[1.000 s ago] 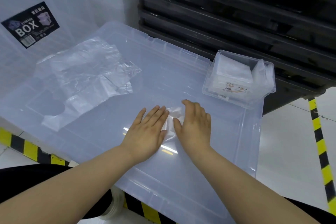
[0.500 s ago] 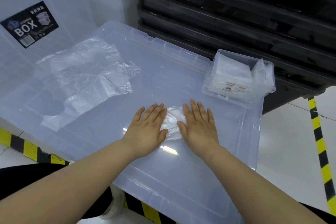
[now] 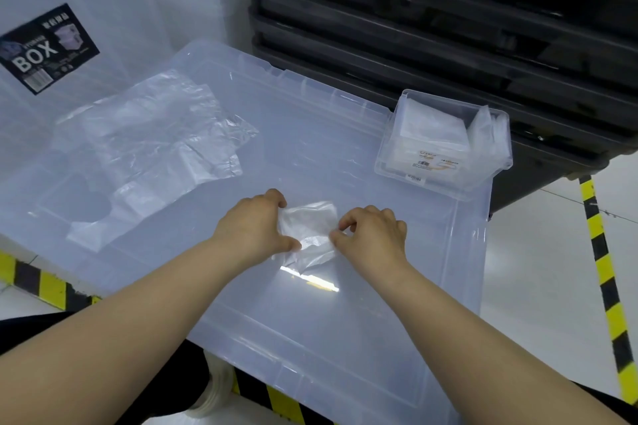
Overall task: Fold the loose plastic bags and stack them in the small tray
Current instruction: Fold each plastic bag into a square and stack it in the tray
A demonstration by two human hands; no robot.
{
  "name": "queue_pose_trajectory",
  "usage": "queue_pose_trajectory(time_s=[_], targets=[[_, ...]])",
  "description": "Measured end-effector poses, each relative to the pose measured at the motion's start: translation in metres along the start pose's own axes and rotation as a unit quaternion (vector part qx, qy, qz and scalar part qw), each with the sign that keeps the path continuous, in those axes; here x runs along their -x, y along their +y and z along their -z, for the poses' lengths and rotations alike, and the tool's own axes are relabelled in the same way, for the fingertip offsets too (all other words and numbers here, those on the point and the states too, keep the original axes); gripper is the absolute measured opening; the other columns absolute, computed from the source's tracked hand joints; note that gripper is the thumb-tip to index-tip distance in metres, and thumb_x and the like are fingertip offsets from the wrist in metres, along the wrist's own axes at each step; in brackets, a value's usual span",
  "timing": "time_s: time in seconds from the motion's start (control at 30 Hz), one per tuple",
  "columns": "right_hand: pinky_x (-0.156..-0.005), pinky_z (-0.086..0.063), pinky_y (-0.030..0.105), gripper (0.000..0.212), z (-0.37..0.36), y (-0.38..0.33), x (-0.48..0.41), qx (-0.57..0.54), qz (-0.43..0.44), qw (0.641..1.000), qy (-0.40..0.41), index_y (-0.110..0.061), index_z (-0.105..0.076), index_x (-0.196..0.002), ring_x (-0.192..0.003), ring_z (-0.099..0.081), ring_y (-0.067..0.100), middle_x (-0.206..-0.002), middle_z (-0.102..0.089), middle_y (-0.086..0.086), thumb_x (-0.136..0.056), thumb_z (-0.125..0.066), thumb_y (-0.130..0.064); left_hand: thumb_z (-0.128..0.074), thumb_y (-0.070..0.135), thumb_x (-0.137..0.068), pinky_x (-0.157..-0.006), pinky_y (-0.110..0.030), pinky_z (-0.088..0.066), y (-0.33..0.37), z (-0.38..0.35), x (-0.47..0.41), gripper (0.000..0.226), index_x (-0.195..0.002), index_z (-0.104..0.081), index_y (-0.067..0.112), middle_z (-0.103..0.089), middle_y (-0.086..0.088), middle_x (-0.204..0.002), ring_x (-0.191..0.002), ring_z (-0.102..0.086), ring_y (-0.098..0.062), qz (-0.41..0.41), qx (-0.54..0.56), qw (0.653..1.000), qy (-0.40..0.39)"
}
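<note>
While folded bag [image 3: 310, 228] lies on clear box lid [image 3: 379, 321], long axis runs near-to-far, crumpled end pointing toward person. Bag sits between both grips: left hand [image 3: 253, 228] curled round left edge, thumb at near corner; right hand [image 3: 374, 235] pinching right edge, thumb against forefinger. Small tray [image 3: 390, 155] far right, folded bags inside; loose bags [image 3: 152, 145] far left.
</note>
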State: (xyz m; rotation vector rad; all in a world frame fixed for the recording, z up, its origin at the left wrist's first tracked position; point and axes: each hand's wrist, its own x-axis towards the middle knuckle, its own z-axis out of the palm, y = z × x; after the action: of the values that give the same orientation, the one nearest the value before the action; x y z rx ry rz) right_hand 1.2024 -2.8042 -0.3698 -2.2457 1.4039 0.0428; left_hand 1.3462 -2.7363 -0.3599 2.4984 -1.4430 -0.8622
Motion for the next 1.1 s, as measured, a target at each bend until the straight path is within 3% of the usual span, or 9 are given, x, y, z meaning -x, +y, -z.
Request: queue_pose_trajectory(time_s=[0.2,0.33,0.47,0.6,0.7,0.77,0.9,1.0,1.1], targets=[[-0.076,-0.016,0.023,0.017,-0.002,-0.002,0.004,-0.041,0.009,0.999,0.006,-0.019,-0.063,-0.1,-0.113,-0.037,0.019,-0.114,-0.054,-0.002,-0.091,-0.051,-0.026,-0.072,0.033,-0.075,-0.073,-0.026,-0.036,0.001,0.0,-0.001,0.043,-0.11,-0.055,0.015,-0.05,-0.002,-0.101,-0.107,-0.049,-0.024,-0.006,0.013,1.0,0.005],[-0.071,-0.014,0.021,0.011,0.001,-0.003,0.004,-0.088,0.02,0.996,-0.003,-0.027,-0.051,-0.079,-0.114,-0.036,0.017,-0.115,-0.053,-0.005,-0.09,-0.054,-0.025,-0.069,0.026,-0.078,-0.073,-0.023,-0.033,0.001,-0.001,-0.001,0.026,-0.098,-0.059,0.014,-0.038,0.0,-0.099,-0.105,-0.048,-0.024,-0.017,0.047,0.999,0.017],[-0.078,-0.019,0.019,0.026,0.008,-0.005,0.004,-0.161,0.029,0.986,-0.031,-0.031,-0.043,-0.068,-0.109,-0.037,0.014,-0.089,-0.048,-0.018,-0.088,-0.056,-0.023,-0.069,0.02,-0.079,-0.058,-0.022,-0.035,0.0,0.003,-0.002,0.028,-0.071,-0.043,0.019,-0.047,0.002,-0.079,-0.076,-0.051,-0.018,-0.019,0.181,0.983,0.023],[-0.086,-0.037,0.028,0.03,0.01,-0.004,-0.001,-0.249,0.036,0.967,-0.049,-0.028,-0.043,-0.063,-0.085,-0.049,0.014,-0.07,-0.048,-0.015,-0.084,-0.059,-0.013,-0.067,0.011,-0.082,-0.047,-0.013,-0.043,0.006,0.007,0.004,0.024,-0.091,-0.047,0.021,-0.052,0.004,-0.082,-0.064,-0.052,-0.01,-0.009,0.407,0.913,-0.019],[-0.065,-0.041,0.019,0.025,0.013,-0.004,-0.003,-0.329,0.02,0.943,-0.046,-0.024,-0.046,-0.071,-0.067,-0.05,0.011,-0.071,-0.053,-0.005,-0.085,-0.059,-0.007,-0.064,0.006,-0.083,-0.058,-0.016,-0.048,0.008,0.008,0.006,0.025,-0.097,-0.055,0.024,-0.058,0.004,-0.086,-0.068,-0.058,-0.009,-0.02,0.449,0.893,-0.026],[-0.063,-0.042,0.014,0.018,0.016,-0.005,-0.002,-0.406,-0.007,0.913,-0.047,-0.022,-0.048,-0.09,-0.07,-0.052,0.008,-0.08,-0.055,-0.004,-0.086,-0.061,-0.01,-0.062,0.002,-0.084,-0.059,-0.017,-0.05,0.01,0.009,0.007,0.02,-0.087,-0.059,0.022,-0.062,0.002,-0.081,-0.062,-0.061,-0.005,-0.02,0.493,0.87,-0.021],[-0.074,-0.054,0.03,0.03,0.019,-0.005,-0.002,-0.515,-0.072,0.846,-0.117,-0.014,-0.047,-0.113,-0.08,-0.061,0.02,-0.099,-0.06,0.007,-0.087,-0.061,-0.017,-0.059,-0.002,-0.084,-0.054,-0.014,-0.052,0.014,0.007,0.008,0.016,-0.083,-0.06,0.014,-0.063,-0.002,-0.075,-0.057,-0.062,-0.007,-0.002,0.558,0.83,0.011],[-0.058,-0.053,0.021,0.006,0.022,-0.006,0.002,-0.511,-0.058,0.836,-0.189,-0.01,-0.057,-0.095,-0.062,-0.062,0.014,-0.08,-0.063,0.008,-0.09,-0.056,-0.012,-0.059,-0.002,-0.084,-0.059,-0.019,-0.052,0.013,0.003,0.007,0.015,-0.082,-0.06,0.012,-0.063,-0.002,-0.073,-0.059,-0.062,-0.01,0.005,0.574,0.818,0.028],[-0.05,-0.051,0.018,0.01,0.021,-0.005,0.003,-0.499,-0.049,0.845,-0.184,-0.011,-0.058,-0.083,-0.051,-0.061,0.008,-0.07,-0.062,0.009,-0.09,-0.055,-0.006,-0.058,-0.004,-0.084,-0.06,-0.019,-0.053,0.012,0.0,0.006,0.017,-0.082,-0.059,0.012,-0.063,-0.002,-0.073,-0.061,-0.063,-0.011,0.005,0.576,0.817,0.035]])
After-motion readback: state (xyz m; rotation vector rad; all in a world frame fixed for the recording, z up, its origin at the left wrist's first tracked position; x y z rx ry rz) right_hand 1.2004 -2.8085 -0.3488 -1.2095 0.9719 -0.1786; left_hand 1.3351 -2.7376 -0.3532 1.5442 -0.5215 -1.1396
